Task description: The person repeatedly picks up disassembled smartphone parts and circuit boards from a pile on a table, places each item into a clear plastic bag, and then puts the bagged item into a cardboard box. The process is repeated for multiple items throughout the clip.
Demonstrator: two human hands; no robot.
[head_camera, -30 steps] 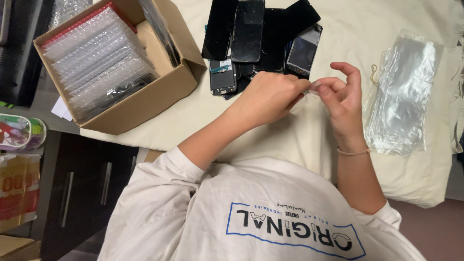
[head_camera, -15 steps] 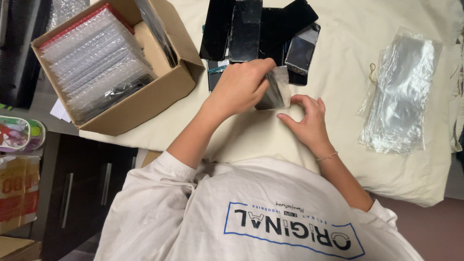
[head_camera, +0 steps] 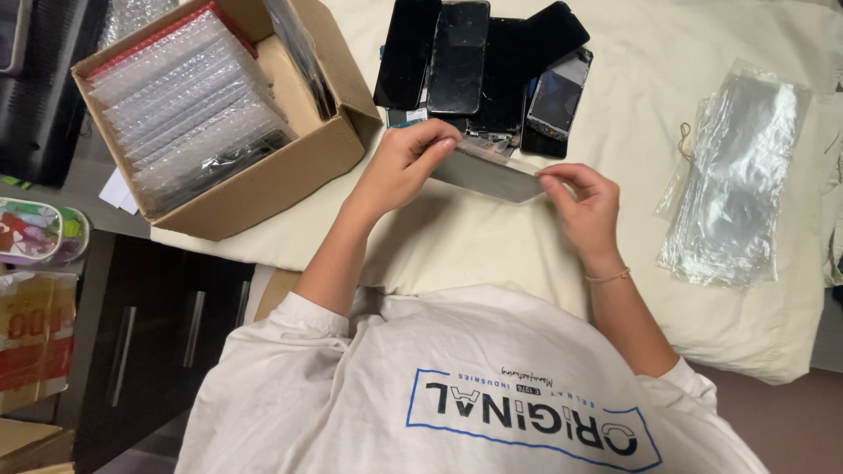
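My left hand (head_camera: 402,167) and my right hand (head_camera: 584,204) hold the two ends of a flat grey phone screen panel in a clear sleeve (head_camera: 488,173), tilted above a cream pillow (head_camera: 492,246). The left fingers pinch its upper left end, the right fingers its lower right corner. Just beyond the panel lies a pile of several dark phone screens (head_camera: 485,66).
A cardboard box (head_camera: 263,180) packed with bubble-wrapped items (head_camera: 180,96) sits at the left. A stack of clear plastic bags (head_camera: 733,180) lies at the right on the pillow. A dark drawer cabinet (head_camera: 158,325) stands lower left, with colourful packets (head_camera: 35,233) beside it.
The hands were together at the right, then the left reached to the pile. Now both hold a screen panel between them, the right hand having come up to its end.
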